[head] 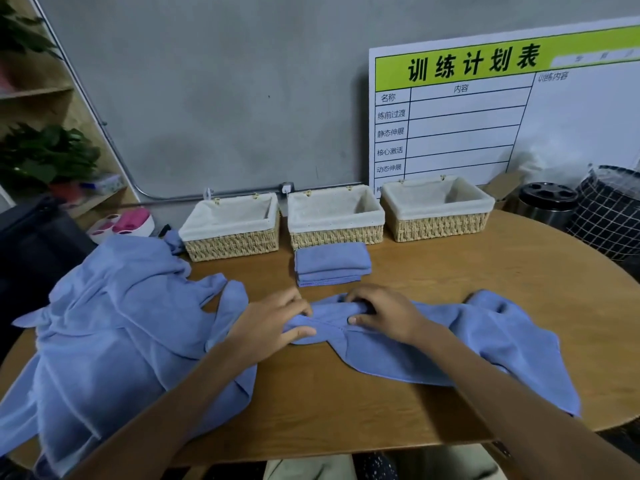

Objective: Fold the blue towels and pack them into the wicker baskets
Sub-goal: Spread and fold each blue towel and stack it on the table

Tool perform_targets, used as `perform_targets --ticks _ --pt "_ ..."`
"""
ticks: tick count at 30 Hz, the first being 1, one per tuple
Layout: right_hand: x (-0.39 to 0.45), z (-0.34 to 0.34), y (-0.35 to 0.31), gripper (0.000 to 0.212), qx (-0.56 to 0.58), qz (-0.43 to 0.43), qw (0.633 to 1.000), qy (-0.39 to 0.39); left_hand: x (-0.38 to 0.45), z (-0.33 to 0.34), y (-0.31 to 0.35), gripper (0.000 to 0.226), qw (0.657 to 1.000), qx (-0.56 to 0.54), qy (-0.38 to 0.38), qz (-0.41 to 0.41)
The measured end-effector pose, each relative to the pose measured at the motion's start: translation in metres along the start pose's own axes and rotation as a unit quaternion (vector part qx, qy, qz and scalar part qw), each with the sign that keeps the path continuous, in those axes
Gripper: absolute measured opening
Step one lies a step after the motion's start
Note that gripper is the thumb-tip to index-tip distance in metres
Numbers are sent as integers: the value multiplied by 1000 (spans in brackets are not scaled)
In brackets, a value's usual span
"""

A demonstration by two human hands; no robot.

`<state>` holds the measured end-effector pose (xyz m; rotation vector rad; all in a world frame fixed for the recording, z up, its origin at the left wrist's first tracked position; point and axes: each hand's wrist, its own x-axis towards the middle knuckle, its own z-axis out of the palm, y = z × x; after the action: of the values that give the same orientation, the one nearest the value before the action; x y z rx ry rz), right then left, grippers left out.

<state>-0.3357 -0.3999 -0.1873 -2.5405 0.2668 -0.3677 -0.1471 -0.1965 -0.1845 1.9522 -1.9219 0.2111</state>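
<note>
Folded stack (331, 263) waits on desk (450, 268); three baskets (335, 216) empty. Both hands' (273, 323) fingers pinch towel (450, 344). Left pile (114, 323) unfolded.

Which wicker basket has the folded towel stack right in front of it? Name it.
The middle basket of the three. The folded blue towel stack lies on the table directly before it; the left basket and right basket have none.
</note>
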Motion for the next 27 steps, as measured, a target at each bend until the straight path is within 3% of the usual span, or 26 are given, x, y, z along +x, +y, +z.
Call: perform_targets --ticks 5,10,13,15,17,21,24,27 --pt "8 -18 -17 21 32 -36 998 30 36 -26 10 33 996 28 78 29" --pt "-8 -31 -37 11 174 -38 983 37 63 -37 31 45 993 29 112 -5" --pt "-18 -33 -33 27 196 -31 979 41 77 -34 40 39 990 37 131 -32" --pt "-19 -33 -29 30 180 -5 982 65 87 -35 45 33 987 43 145 -45" --pt "-16 -35 -20 18 129 27 987 90 96 -45 48 34 986 56 151 -48" --pt "-13 -67 4 15 46 50 984 163 108 -85 37 44 988 115 90 -55" --pt "-11 -109 21 15 -29 50 972 228 99 -115 9 40 990 68 73 -99" --pt "-10 -140 19 13 -16 84 955 283 90 -130 -7 46 989 39 84 -112"
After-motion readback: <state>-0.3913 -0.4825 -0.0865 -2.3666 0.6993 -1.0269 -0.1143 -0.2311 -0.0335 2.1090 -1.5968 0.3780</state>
